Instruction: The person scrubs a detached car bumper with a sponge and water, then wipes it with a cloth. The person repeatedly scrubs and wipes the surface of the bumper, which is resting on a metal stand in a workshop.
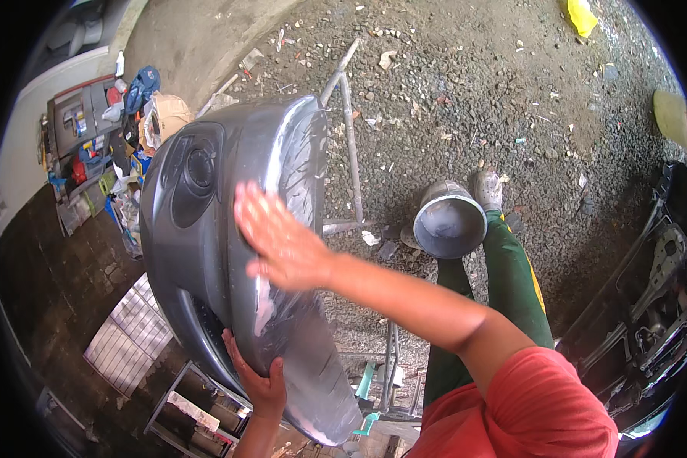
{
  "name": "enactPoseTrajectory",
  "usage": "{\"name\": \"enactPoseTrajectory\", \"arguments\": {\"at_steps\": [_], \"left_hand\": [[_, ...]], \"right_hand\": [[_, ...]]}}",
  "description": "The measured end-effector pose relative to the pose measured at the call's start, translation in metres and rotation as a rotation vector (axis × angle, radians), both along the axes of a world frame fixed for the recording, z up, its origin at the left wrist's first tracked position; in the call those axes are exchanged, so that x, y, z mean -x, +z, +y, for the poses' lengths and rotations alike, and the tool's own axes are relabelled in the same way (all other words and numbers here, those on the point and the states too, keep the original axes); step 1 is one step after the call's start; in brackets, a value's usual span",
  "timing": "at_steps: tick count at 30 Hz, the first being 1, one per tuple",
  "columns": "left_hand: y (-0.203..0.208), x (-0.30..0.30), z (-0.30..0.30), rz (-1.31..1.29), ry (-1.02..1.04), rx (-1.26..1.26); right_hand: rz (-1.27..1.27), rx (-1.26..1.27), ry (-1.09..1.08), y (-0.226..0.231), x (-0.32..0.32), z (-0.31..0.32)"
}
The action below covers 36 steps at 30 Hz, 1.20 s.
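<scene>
A dark grey car bumper (233, 145) stretches across the middle left, with a round fog-light recess toward its far end. Scuffed, pale patches and wet-looking streaks mark its surface. My right hand (282, 240) lies flat on the bumper's upper face, fingers stretched out and slightly smeared by motion. Whatever may be under that palm is hidden. Lower down, my left hand (258, 385) grips the bumper near its close end, thumb on one side and fingers along the other.
Metal stand tubes (351, 137) show beside the bumper. A dark bucket (443, 195) with cloudy grey contents is by my feet on gravel. Bags and bottles crowd a shelf (72, 122) at far left. Black car parts (649, 305) lie right, and a yellow bag (582, 17) far right.
</scene>
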<state>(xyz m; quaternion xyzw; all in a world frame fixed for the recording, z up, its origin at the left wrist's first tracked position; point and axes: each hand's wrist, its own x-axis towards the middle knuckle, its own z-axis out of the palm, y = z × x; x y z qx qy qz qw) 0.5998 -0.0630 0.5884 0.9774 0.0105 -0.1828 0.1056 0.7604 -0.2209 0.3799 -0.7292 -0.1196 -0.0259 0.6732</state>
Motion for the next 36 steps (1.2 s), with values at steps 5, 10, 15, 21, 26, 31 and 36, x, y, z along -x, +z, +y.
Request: {"name": "enactPoseTrajectory", "arguments": {"at_steps": [5, 10, 15, 21, 26, 31, 36], "left_hand": [[-0.003, -0.01, -0.002, -0.001, -0.05, -0.002], [-0.001, 0.0, 0.0, 0.019, -0.002, -0.011], [-0.002, -0.01, -0.005, 0.025, -0.024, -0.002], [0.002, -0.001, -0.001, 0.041, 0.023, 0.019], [-0.003, -0.007, -0.007, 0.009, -0.003, 0.01], [-0.001, -0.007, -0.006, 0.044, 0.034, 0.029], [0.0, -0.006, -0.007, 0.024, 0.044, 0.029]], "right_hand": [[0.395, -0.224, -0.275, -0.038, -0.07, -0.02], [0.119, -0.052, -0.07, 0.024, 0.035, 0.009], [0.416, -0.189, -0.227, -0.032, -0.049, -0.018], [0.317, -0.077, -0.153, 0.04, 0.045, 0.015], [0.491, -0.248, -0.264, -0.004, -0.017, -0.009], [0.349, -0.145, -0.16, 0.016, 0.037, 0.006], [0.329, -0.082, -0.178, -0.018, 0.001, -0.008]]}}
